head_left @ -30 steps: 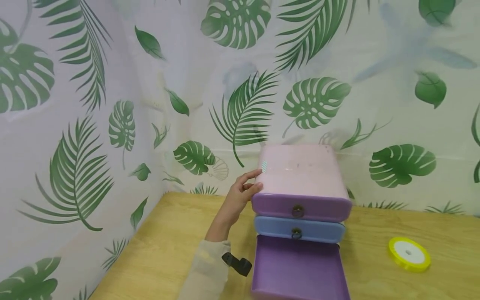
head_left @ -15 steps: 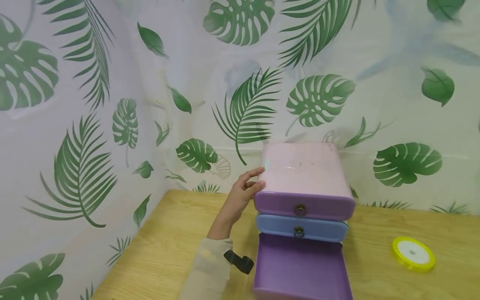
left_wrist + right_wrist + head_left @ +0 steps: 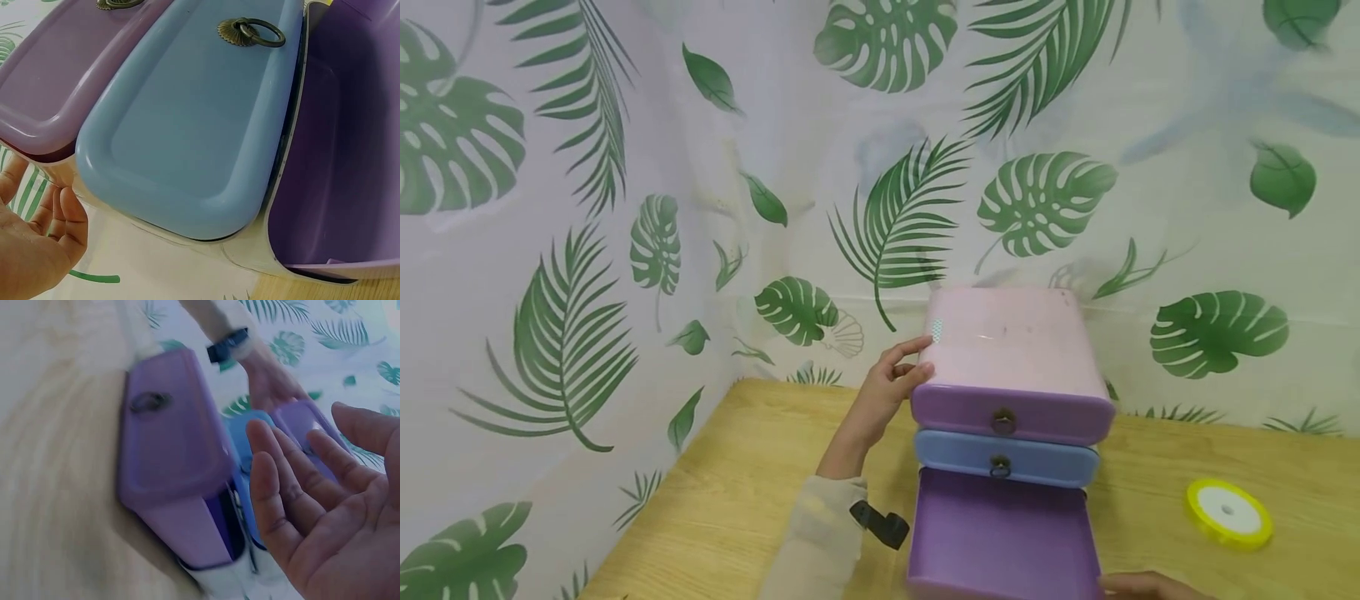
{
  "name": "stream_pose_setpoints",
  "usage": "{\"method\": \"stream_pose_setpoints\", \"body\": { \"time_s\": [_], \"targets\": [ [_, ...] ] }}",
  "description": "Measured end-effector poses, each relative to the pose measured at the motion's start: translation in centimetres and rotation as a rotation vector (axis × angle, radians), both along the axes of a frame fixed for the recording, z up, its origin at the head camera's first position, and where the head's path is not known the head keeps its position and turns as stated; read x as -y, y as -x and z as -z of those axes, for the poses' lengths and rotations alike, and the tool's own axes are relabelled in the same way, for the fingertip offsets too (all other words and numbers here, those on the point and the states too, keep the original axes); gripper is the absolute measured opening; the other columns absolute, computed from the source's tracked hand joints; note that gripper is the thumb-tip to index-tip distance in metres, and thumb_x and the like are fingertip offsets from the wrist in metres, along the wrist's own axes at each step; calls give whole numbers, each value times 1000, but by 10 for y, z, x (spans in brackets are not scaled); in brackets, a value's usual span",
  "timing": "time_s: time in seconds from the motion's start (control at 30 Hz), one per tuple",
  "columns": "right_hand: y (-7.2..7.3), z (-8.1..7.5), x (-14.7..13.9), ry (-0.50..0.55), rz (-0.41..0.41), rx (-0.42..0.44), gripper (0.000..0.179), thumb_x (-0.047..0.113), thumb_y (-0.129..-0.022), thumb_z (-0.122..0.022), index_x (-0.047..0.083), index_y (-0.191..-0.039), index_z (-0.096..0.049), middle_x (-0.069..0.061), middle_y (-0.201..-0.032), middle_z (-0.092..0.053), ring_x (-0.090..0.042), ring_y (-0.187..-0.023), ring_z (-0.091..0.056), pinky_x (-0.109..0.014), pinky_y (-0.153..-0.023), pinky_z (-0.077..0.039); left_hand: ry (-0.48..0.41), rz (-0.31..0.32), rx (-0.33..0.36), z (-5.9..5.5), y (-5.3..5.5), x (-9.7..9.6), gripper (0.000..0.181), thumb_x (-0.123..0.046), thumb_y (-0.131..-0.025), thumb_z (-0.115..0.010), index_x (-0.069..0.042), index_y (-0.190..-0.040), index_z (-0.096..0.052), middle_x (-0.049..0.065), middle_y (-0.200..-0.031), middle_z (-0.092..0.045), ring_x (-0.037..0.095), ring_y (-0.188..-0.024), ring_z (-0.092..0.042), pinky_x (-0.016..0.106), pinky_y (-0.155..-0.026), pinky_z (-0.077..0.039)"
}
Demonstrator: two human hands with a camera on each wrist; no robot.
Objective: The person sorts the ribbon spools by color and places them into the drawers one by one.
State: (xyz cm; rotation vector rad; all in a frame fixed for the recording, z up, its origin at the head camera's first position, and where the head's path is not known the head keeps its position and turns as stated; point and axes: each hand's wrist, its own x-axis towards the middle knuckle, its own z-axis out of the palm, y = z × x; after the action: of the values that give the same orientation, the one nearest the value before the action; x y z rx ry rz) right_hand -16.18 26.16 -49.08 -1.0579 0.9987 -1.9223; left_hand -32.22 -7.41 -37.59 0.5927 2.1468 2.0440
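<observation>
A small pink-topped drawer cabinet (image 3: 1015, 350) stands on the wooden table. Its top purple drawer (image 3: 955, 410) and middle blue drawer (image 3: 1060, 462) are closed, each with a bronze ring pull. The bottom purple drawer (image 3: 1000, 533) is pulled out, and the part of its inside in view holds nothing. My left hand (image 3: 880, 400) rests against the cabinet's upper left edge, thumb and forefinger on the top. At the pulled-out drawer's right side, low in the head view, is my right hand (image 3: 337, 519). Its fingers are loosely extended and hold nothing.
A yellow-rimmed spool with a white face (image 3: 1230, 510) lies on the wooden table (image 3: 737, 492) to the right of the cabinet. Close behind the cabinet hangs a leaf-printed cloth (image 3: 820, 250), which also covers the left side.
My right hand has come into the head view from the lower right, beside the pulled-out drawer. The left hand keeps its place on the cabinet. The view has shifted slightly.
</observation>
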Motion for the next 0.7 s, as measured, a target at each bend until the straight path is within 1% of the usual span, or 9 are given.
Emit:
{"method": "stream_pose_setpoints", "body": {
  "time_s": [0.13,0.23,0.33,0.47,0.5,0.57,0.6,0.63,0.7],
  "targets": [
    [-6,-9,-27,-133,172,10,68,-11,-100,-11,26,-148,-40,3,-144,-51,-14,-127,-54,-29,-101,-46,1,2,-12,0,1,-1,50,-23,-93,-62,-19,-141,-50,11,-148,-30,11,-100,-52,24,-78,-47],
    [-1,-4,-49,-182,272,-19,69,-12,-100,-11,30,-147,-40,6,-143,-52,-13,-124,-56,-30,-98,-49,-1,0,-12,0,1,-1,50,-24,-93,-62,-19,-141,-50,11,-147,-31,11,-99,-52,24,-78,-47],
    [0,-2,-67,-422,556,-40,57,1,-105,-22,39,-140,-45,19,-132,-59,-4,-114,-61,-27,-87,-54,3,-3,-6,1,1,0,50,-22,-93,-62,-18,-141,-50,11,-147,-31,10,-98,-52,24,-78,-48],
    [4,-2,-79,-833,957,-278,44,11,-103,-42,29,-143,-41,37,-119,-54,12,-102,-58,-20,-73,-53,8,-10,-5,1,2,1,48,-20,-94,-61,-19,-141,-50,10,-147,-30,11,-98,-52,24,-77,-48],
    [5,-2,-82,-893,1038,-347,45,11,-102,-46,24,-144,-41,39,-118,-51,15,-100,-56,-18,-71,-52,7,-11,-8,1,2,1,48,-20,-94,-61,-19,-141,-50,10,-147,-30,11,-98,-52,24,-77,-48],
    [9,-1,-88,-938,1153,-474,48,4,-98,-50,17,-144,-40,42,-117,-47,19,-99,-52,-15,-69,-50,4,-8,-12,0,2,0,49,-20,-93,-61,-19,-141,-50,10,-147,-30,10,-98,-52,24,-78,-48],
    [11,-2,-92,-955,1196,-511,50,3,-97,-53,19,-143,-41,44,-116,-45,22,-97,-49,-14,-68,-49,2,-6,-14,0,2,0,49,-21,-93,-61,-19,-141,-50,11,-147,-30,10,-98,-52,24,-79,-48],
    [13,-2,-95,-982,1220,-505,51,6,-97,-55,26,-141,-41,46,-113,-42,24,-95,-46,-13,-66,-48,1,-3,-15,-1,2,0,49,-21,-93,-61,-19,-141,-50,11,-147,-30,10,-98,-52,24,-79,-48],
    [18,-5,-101,-1058,1235,-474,52,13,-97,-56,27,-144,-38,48,-109,-36,26,-92,-41,-15,-65,-48,0,0,-13,-1,2,-1,49,-22,-93,-61,-19,-141,-50,11,-147,-30,10,-98,-52,24,-81,-47]
  ]
}}
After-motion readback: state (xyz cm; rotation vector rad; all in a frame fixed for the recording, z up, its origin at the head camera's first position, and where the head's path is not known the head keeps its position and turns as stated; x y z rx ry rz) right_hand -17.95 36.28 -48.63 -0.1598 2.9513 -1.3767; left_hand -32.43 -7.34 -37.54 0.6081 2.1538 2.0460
